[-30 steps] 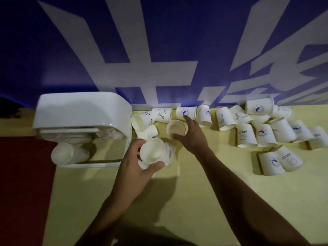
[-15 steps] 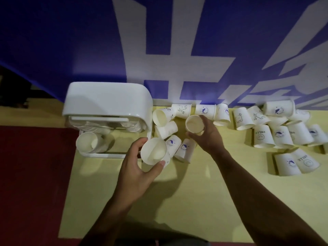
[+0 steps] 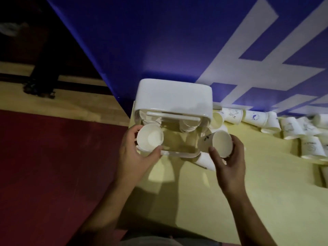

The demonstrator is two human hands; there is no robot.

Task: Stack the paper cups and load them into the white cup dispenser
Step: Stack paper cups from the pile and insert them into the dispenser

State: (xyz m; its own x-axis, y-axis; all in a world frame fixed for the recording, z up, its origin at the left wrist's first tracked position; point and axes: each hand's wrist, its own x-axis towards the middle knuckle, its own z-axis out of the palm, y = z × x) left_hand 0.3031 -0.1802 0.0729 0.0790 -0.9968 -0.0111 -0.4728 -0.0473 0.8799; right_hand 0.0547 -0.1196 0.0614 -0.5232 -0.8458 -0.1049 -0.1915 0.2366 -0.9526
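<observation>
- Moved in since the earlier frame: right hand [image 3: 229,166] off the scattered row, back to centre right with its paper cup [image 3: 221,146]; left hand [image 3: 131,157] carried across before the white cup dispenser [image 3: 174,96], centre frame.
- Left fingers and thumb curled round a cup stack [image 3: 150,137], mouth toward the camera, at the dispenser's open lower left.
- Right thumb and fingers wrapped round the single cup's wall, mouth likewise toward the camera.
- Single cup right of the stack, dispenser tray between; long axes roughly parallel, so likely a base-first turn into the stack's mouth. Left hand nearer the dispenser.
- Unclear: number of cups in the stack, dispenser interior. Loose cups [image 3: 291,128] on the yellow table [image 3: 195,192] blurred, cut off at the right edge.
</observation>
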